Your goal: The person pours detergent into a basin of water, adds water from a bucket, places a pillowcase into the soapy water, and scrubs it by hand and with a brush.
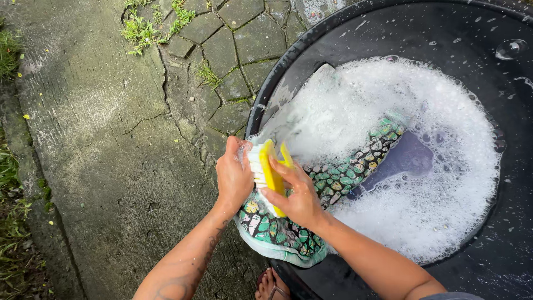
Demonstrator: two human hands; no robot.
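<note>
A large black basin [488, 22] holds soapy, foamy water [388, 111]. A green patterned cloth [338, 178] lies draped over the basin's near rim, one end trailing into the suds. My right hand [297, 194] grips a yellow scrub brush [270, 172] with white bristles, pressed against the cloth at the rim. My left hand [233, 178] clutches the wet cloth just left of the brush, holding it against the rim.
Cracked concrete and stone paving [111, 139] spreads to the left of the basin, with weeds [141, 30] in the cracks and grass [11, 222] along the left edge. Toes of a foot in a sandal [269, 286] show below the basin rim.
</note>
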